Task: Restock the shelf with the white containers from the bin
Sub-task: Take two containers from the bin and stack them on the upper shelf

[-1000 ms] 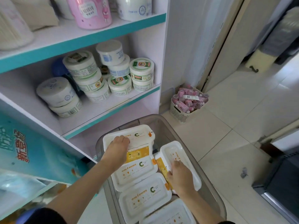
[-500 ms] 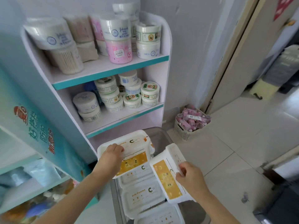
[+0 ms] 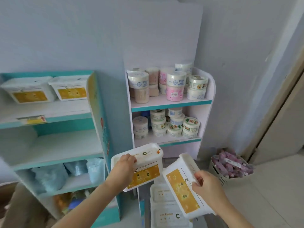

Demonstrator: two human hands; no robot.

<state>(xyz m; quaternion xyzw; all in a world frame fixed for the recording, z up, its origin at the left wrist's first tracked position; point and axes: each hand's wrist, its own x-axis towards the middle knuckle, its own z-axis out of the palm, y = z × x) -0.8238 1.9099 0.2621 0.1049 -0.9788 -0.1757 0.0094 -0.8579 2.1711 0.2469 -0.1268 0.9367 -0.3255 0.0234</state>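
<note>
My left hand (image 3: 125, 167) grips a white container with a yellow label (image 3: 144, 167), held up in front of the shelves. My right hand (image 3: 204, 183) grips a second white container (image 3: 182, 188), tilted on its side. Below them the bin (image 3: 166, 209) holds more white containers, its rim mostly hidden. On the teal shelf unit (image 3: 54, 119) at the left, two matching white containers (image 3: 29, 89) (image 3: 70, 88) stand side by side on the top shelf.
A white shelf unit (image 3: 171, 102) against the wall holds several round tubs on two levels. A small basket of pink packets (image 3: 230, 167) sits on the floor at the right. The teal unit's lower shelves hold blue packs (image 3: 65, 173).
Both hands have lifted a container each out of the bin and raised them. My view has swung up and left, bringing the teal shelf with two containers into sight.
</note>
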